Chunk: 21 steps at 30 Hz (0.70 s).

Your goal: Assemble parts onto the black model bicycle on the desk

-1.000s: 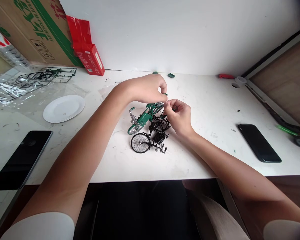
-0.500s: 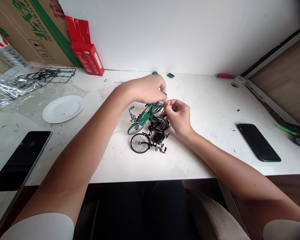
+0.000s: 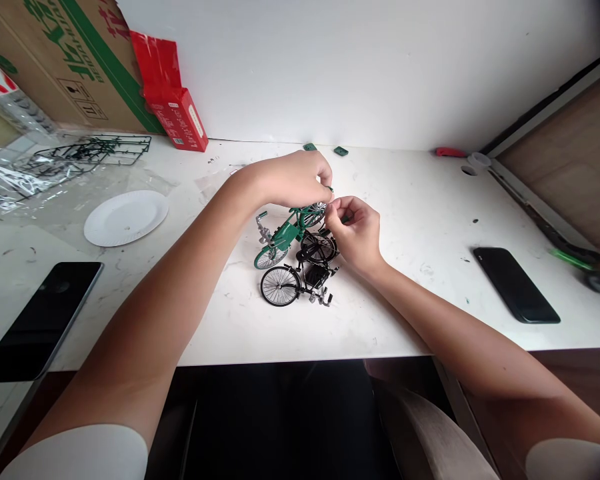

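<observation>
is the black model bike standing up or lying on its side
Lying on its side. The black model bicycle shows its front wheel as a full flat circle against the white table, below the green model bicycle.

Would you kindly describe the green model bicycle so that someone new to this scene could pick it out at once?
Start at the white table and find the two hands meeting near its middle. The green model bicycle sits under the left hand, with the right hand pinching at its far wheel. Its green frame sets it apart from the black model bicycle just in front.
</observation>
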Each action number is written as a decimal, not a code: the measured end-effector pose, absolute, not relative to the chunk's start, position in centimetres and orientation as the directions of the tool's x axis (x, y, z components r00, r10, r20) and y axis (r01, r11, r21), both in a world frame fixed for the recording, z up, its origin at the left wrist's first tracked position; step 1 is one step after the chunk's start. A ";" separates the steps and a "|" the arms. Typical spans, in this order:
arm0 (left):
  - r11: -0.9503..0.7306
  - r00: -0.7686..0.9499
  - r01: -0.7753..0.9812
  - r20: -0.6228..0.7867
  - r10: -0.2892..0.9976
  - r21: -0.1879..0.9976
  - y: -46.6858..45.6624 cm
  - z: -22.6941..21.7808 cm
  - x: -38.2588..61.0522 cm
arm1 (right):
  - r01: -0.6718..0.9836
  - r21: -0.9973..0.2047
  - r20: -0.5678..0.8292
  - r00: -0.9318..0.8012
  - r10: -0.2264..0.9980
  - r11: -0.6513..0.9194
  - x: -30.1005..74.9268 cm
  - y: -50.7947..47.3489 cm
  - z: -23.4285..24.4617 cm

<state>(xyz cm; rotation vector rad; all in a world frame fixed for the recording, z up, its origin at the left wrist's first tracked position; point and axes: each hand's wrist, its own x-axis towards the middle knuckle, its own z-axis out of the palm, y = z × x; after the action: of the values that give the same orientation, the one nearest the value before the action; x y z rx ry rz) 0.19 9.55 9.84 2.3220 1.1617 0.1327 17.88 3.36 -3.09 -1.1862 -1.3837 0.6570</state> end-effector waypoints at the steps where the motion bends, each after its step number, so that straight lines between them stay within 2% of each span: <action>1: -0.486 0.624 0.714 -0.144 0.768 0.503 9.6 9.8 0.1 | 0.276 -0.900 0.387 0.147 0.910 0.338 17.9 3.4 -3.1; 21: -0.492 0.629 0.711 -0.141 0.765 0.503 9.6 10.0 -0.1 | 0.288 -0.890 0.398 0.111 0.911 0.353 18.0 3.2 -3.2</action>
<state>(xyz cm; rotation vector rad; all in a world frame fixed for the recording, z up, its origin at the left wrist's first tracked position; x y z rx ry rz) -0.11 9.60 10.05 2.3271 1.1549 0.1364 18.02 3.20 -3.17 -1.1687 -1.4287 0.6596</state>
